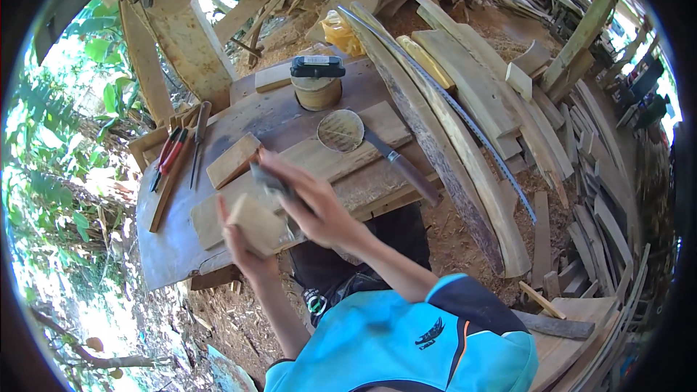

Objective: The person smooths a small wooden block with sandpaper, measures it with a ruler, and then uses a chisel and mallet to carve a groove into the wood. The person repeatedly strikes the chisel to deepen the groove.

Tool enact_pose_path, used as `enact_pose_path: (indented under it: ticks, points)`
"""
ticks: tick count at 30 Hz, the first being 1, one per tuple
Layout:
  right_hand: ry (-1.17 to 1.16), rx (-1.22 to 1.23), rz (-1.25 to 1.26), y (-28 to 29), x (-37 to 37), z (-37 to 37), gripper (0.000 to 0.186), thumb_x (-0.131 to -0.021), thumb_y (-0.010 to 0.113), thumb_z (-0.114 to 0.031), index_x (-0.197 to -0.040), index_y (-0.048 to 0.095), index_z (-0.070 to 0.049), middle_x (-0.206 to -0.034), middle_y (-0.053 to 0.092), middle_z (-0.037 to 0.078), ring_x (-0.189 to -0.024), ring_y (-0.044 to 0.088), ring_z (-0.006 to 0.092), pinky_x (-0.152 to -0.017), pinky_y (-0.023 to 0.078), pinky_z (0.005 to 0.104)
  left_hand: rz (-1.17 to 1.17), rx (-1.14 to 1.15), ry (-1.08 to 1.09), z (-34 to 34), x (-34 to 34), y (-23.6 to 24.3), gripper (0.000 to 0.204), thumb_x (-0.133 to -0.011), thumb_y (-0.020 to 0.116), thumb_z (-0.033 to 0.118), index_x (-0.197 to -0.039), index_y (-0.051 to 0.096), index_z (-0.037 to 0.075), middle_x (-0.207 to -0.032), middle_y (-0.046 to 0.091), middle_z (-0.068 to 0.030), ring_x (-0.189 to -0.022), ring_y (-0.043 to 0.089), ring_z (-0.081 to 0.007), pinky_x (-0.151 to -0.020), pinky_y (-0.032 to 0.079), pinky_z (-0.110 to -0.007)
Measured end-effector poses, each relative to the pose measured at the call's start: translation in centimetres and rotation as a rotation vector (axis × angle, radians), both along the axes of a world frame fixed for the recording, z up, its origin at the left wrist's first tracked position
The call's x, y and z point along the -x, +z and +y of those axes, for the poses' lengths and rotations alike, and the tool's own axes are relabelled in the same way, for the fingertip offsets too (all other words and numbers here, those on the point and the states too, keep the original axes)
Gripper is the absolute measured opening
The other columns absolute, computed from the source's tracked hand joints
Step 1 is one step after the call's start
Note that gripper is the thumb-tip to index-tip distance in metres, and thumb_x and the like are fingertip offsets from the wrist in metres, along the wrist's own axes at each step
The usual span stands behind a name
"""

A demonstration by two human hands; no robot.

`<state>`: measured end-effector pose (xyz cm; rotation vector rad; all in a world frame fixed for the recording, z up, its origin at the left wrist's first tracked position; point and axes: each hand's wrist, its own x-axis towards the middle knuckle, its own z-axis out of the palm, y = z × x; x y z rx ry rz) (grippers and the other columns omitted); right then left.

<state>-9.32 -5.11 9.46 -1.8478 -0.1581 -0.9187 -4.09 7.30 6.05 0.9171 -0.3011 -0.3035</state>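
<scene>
My left hand (250, 255) is closed around a pale wooden block (258, 223), which it holds up over the near edge of the workbench. In my right hand (316, 207), just above and to the right of the block, is a dark grey object (271, 178); motion blur hides its exact kind. Beneath both hands lies a long flat board (308, 165). A smaller wooden piece (234, 161) rests beyond my left hand. To the right, a wooden-handled knife (412, 176) lies with its blade beside a round, shallow disc (340, 131).
Red-handled pliers (173, 152) and a slim long-handled tool (197, 144) lie on the bench's left. A black-topped round container (318, 91) stands at the back. Long rough planks (435, 138) and a narrow bluish strip (472, 123) run along the right; a yellow plastic bag (341, 33) sits behind.
</scene>
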Motion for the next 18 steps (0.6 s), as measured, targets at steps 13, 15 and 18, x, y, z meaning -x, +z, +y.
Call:
enact_pose_path:
  ticks: [13,15,18]
  points:
    - [0.324,-0.072,0.054,-5.1,4.7,4.0,0.034,-0.083,0.051,-0.002,-0.117,0.048,-0.005,-0.115,0.053,0.015,-0.111,0.048,0.0318,-0.092,0.039,0.0402,0.196,-0.160,0.206,-0.9,-0.6,-1.1,0.068,-0.086,0.036,0.056,-0.128,0.035,0.003,-0.123,0.044,-0.0112,-0.108,0.047,-0.0184,-0.086,0.043,-0.033]
    - [0.385,-0.033,0.157,-6.3,5.7,4.4,0.034,-0.080,0.054,-0.001,-0.114,0.050,-0.006,-0.089,0.061,0.014,-0.083,0.062,0.0269,-0.071,0.047,0.0367,0.157,-0.041,0.121,-0.5,-1.8,-1.8,0.071,-0.084,0.036,0.060,-0.127,0.036,0.004,-0.118,0.047,-0.0105,-0.108,0.047,-0.0203,-0.084,0.045,-0.036]
    - [0.116,-0.151,0.094,-2.4,4.4,1.5,0.033,-0.080,0.055,-0.004,-0.113,0.052,-0.007,-0.092,0.060,0.013,-0.087,0.060,0.0279,-0.073,0.047,0.0356,0.197,0.091,-0.120,2.2,-2.0,-3.3,0.063,-0.086,0.041,0.052,-0.127,0.036,0.004,-0.119,0.047,-0.0106,-0.112,0.046,-0.0228,-0.090,0.043,-0.039]
